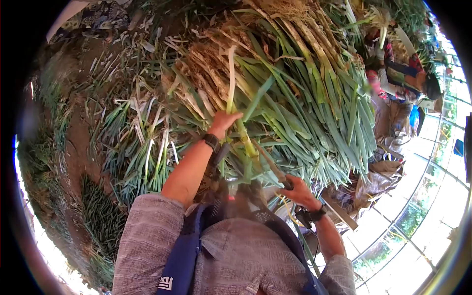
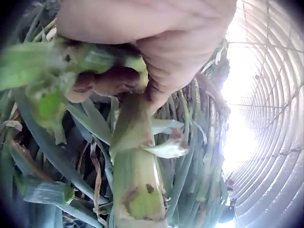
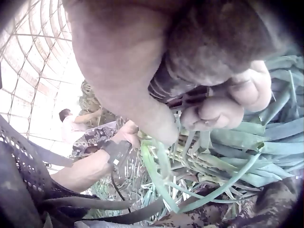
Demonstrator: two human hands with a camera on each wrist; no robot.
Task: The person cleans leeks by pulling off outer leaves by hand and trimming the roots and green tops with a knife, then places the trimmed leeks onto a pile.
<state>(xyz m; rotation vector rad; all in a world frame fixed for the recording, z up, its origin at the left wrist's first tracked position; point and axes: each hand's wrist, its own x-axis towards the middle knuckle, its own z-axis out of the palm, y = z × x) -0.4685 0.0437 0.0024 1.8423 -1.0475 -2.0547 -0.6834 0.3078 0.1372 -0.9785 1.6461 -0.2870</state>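
Observation:
My left hand [image 1: 223, 123] grips a leek [image 1: 231, 73] around its stem, its white end pointing away from me and its green part toward my body. In the left wrist view the leek [image 2: 140, 180] shows browned patches and a torn outer leaf below the curled fingers. My right hand [image 1: 300, 192] holds a knife [image 1: 270, 164] by its dark handle, the long narrow blade reaching up toward the leek's green end. Up close in the right wrist view, fingers wrap a worn brown handle [image 3: 213, 42]; the blade is hidden there.
A large heap of leeks [image 1: 314, 108], roots away from me, lies in front. Smaller peeled leeks [image 1: 152, 147] lie at the left on brown ground [image 1: 78, 132]. Another person [image 1: 408, 78] sits at the far right; a further person [image 3: 78, 126] appears in the right wrist view.

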